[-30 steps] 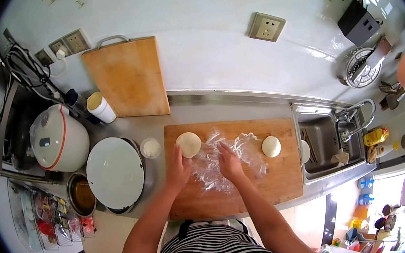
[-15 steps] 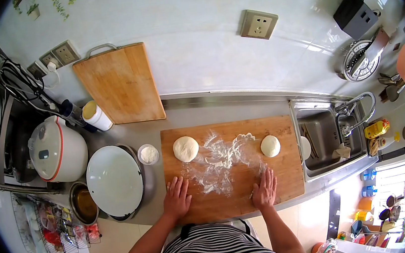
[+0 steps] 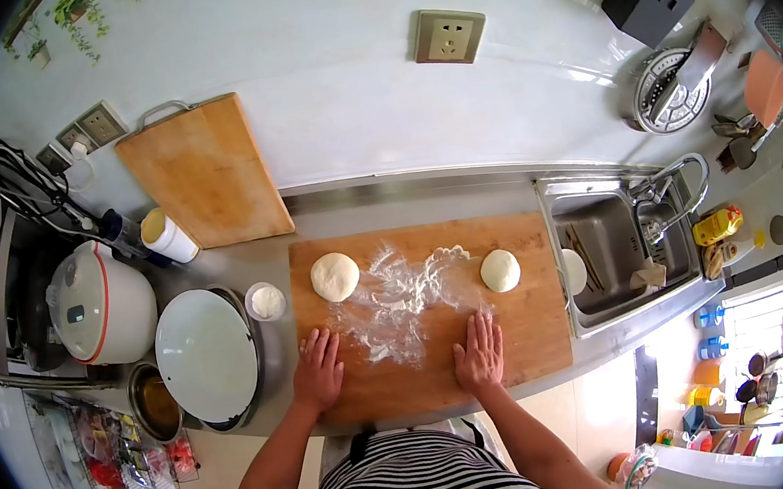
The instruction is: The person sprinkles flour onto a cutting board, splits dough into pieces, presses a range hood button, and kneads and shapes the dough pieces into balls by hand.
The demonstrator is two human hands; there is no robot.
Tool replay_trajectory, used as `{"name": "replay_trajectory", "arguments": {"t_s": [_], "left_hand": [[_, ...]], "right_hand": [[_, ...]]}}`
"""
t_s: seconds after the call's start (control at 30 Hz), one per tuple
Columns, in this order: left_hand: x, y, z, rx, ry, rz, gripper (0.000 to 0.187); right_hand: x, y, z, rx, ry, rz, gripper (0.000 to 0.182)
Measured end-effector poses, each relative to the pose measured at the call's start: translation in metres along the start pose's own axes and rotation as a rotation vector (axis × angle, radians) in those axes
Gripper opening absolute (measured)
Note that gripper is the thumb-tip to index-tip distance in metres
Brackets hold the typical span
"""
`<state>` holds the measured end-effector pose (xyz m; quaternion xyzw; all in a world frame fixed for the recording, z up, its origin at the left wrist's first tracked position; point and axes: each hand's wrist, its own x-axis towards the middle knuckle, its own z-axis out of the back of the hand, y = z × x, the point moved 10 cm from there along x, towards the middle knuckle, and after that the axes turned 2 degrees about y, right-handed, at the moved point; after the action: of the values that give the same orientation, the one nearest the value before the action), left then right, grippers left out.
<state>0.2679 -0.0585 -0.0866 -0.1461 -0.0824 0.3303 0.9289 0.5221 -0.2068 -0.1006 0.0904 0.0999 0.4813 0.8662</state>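
My left hand point(image 3: 317, 371) lies flat at the left front edge of a wooden board point(image 3: 538, 344), fingers stretched out, holding nothing. Flat on the board's front part, right of the middle, rests my right hand point(image 3: 479, 354), also with nothing in it. Beyond my left hand sits a larger round ball of dough point(image 3: 334, 277). A smaller dough ball point(image 3: 500, 271) is at the right, farther back than my right hand. Loose white flour point(image 3: 402, 292) is scattered between the two balls. Neither hand touches the dough.
Left of the board stand a small cup of flour point(image 3: 266, 302), a white enamel basin point(image 3: 206, 355), a metal bowl point(image 3: 155, 402) and a rice cooker point(image 3: 101, 303). Another cutting board point(image 3: 205, 174) leans on the wall. At the right is a steel sink point(image 3: 596, 255) with a faucet point(image 3: 684, 187).
The view has shifted, so the board and counter appear farther left and slightly higher. My right hand has moved left along the board, with its fingers closer together. Both dough balls stay in place.
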Motion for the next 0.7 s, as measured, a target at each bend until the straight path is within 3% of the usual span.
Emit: {"name": "replay_trajectory", "arguments": {"t_s": [0.17, 0.33, 0.53, 0.7], "left_hand": [[0.000, 0.000, 0.000, 0.008, 0.005, 0.018, 0.054], [-0.002, -0.021, 0.001, -0.001, 0.000, 0.038, 0.056], [-0.007, -0.068, -0.016, -0.099, 0.021, -0.001, 0.059], [-0.008, -0.075, -0.022, -0.125, 0.007, 0.014, 0.060]], "right_hand": [[0.007, -0.014, 0.018, 0.145, -0.216, 0.026, 0.065], [0.063, -0.044, 0.075, 0.348, -0.419, 0.111, 0.079], [0.131, -0.070, 0.058, 0.272, -0.087, 0.177, 0.080], [0.118, -0.052, 0.052, 0.329, -0.121, 0.150, 0.061]]}}
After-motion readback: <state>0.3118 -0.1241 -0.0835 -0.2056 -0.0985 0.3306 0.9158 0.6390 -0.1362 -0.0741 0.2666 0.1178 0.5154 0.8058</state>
